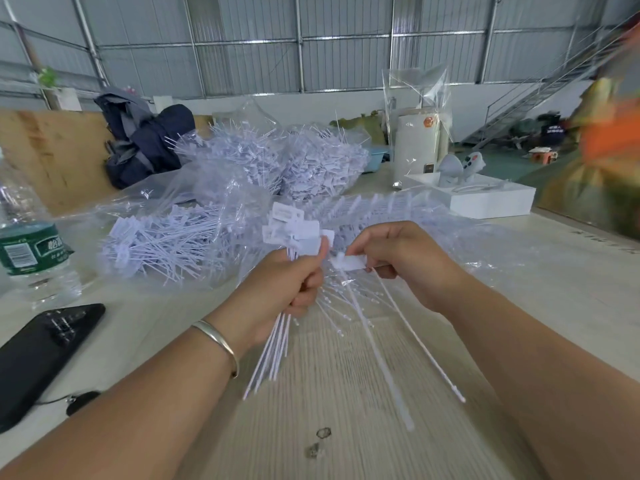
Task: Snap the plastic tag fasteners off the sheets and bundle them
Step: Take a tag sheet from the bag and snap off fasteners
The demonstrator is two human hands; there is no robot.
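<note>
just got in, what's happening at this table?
A person is working through white plastic tag fasteners. The left hand grips a small bundle of fasteners, tails hanging below the fist. The right hand pinches a single tag beside the bundle. Bags of fasteners sit behind on the table, with a phone and water bottle at left.

The work surface is a pale wood-grain table (329, 393). Behind it, the rear wall (346, 39) is grey corrugated metal panelling on a steel frame, above a white lower band. A metal staircase (540, 95) rises at far right. A plywood board (52, 150) stands at far left. The floor (512, 164) beyond is greenish. Lighting is even and diffuse.
</note>
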